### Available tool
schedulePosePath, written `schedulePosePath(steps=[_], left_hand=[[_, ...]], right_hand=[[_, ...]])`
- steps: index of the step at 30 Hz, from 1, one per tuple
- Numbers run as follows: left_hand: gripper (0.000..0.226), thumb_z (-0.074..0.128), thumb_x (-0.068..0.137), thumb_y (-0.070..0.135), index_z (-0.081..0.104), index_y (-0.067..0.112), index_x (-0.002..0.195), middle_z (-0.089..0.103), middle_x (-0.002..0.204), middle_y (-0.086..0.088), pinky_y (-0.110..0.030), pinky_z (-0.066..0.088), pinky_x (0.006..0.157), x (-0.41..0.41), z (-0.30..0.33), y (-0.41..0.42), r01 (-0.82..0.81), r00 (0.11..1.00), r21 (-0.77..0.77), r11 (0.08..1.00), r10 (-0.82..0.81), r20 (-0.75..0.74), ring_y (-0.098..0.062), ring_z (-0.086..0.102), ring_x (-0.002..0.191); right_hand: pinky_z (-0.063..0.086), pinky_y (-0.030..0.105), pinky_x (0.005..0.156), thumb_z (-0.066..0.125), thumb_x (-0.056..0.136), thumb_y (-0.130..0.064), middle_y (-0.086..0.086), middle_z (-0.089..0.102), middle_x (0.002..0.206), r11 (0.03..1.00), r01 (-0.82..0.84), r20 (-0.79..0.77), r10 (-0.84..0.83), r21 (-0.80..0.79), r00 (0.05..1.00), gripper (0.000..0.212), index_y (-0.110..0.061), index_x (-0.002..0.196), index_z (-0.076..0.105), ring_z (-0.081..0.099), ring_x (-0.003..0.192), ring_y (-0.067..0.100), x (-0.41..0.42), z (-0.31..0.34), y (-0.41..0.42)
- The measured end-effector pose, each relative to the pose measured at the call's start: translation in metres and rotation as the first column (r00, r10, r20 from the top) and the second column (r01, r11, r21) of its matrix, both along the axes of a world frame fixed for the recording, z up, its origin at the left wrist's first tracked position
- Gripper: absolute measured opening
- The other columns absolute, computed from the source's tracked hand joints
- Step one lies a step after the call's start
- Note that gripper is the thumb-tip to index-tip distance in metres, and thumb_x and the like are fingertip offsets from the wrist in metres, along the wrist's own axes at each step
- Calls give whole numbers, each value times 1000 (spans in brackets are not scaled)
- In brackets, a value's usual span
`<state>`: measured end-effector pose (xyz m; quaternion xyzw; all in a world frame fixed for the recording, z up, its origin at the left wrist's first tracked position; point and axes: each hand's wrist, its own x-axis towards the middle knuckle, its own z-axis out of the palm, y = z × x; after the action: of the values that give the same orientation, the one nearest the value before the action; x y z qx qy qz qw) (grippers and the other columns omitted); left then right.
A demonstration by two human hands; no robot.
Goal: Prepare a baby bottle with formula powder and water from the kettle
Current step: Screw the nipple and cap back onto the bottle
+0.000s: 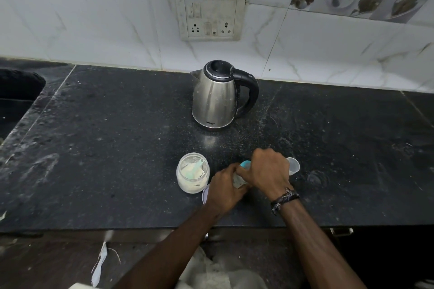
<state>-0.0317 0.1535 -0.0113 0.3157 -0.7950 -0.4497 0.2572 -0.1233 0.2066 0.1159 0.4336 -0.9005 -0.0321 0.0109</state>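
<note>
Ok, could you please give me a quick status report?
Left hand holds bottle; right hand grips its blue top. Kettle untouched. Nothing in the way.

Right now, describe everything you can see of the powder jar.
The powder jar is a small, round, clear container, glass or plastic by its look, standing upright and open on the dark countertop. It holds pale powder, with a light-green scoop resting inside. It stands just left of the left hand, apart from it. A pale round lid lies by its base.

Wall socket panel (209, 16) above dark counter (105, 148).
</note>
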Motion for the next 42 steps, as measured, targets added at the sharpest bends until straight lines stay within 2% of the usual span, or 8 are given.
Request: schedulePosePath(steps=[3,8,12,18,23,29,34,42], left_hand=[[50,81,75,40,66,22,120,76,106,4,-33,56,82,0,-1,0,6,1000,13,1000,-6,-6,-15,71,96],[52,75,72,43,65,22,119,76,105,2,-38,57,79,0,-1,-2,24,1000,-11,1000,-24,-15,-19,72,95],[53,70,73,45,65,21,120,76,105,1,-37,56,79,0,1,-1,32,999,-28,999,-32,-12,-20,72,95],[42,74,73,45,64,27,110,76,94,2,-35,55,71,-2,-1,0,-22,996,8,1000,21,83,-20,72,86],[41,73,73,48,63,26,106,76,91,1,-35,55,68,-1,-2,-3,-12,995,3,1000,12,101,-20,72,82],[57,69,72,56,66,22,117,76,102,1,-35,57,77,-1,2,-6,26,998,2,1000,-26,49,-18,72,90],[61,65,71,59,66,20,119,76,105,1,-36,57,79,0,2,-6,44,998,0,999,-44,45,-19,72,92],[51,75,74,44,62,25,120,76,102,1,-38,57,76,2,-2,-4,24,994,25,999,-26,108,-23,72,92]], right_hand=[[46,32,68,62,77,-66,9,70,98,999,-1,25,0,34,1000,56,-12,93,66,68,91,30,-8,0,0],[50,37,84,70,71,-50,3,66,114,969,-207,337,151,135,929,53,-26,116,59,63,103,28,-27,-5,8],[50,36,73,64,69,-57,4,70,97,984,-177,219,178,-27,959,45,-23,100,62,65,88,28,-28,-20,12],[47,33,56,49,64,-76,8,68,71,970,133,171,-99,-204,980,63,-14,69,59,65,69,29,-14,-42,15],[46,34,59,53,69,-77,10,70,76,960,203,127,-181,-193,975,64,-13,71,61,66,73,31,-7,-43,13],[53,38,83,68,68,-60,-2,70,109,978,-173,330,203,-119,922,58,-29,117,60,66,100,23,-37,-32,22],[53,34,65,66,64,-58,-9,70,79,942,-159,360,263,-295,895,36,-27,84,65,64,72,9,-41,-35,24],[52,36,57,61,60,-63,1,70,70,921,82,308,43,-381,950,49,-18,78,60,66,64,21,-23,-59,24]])
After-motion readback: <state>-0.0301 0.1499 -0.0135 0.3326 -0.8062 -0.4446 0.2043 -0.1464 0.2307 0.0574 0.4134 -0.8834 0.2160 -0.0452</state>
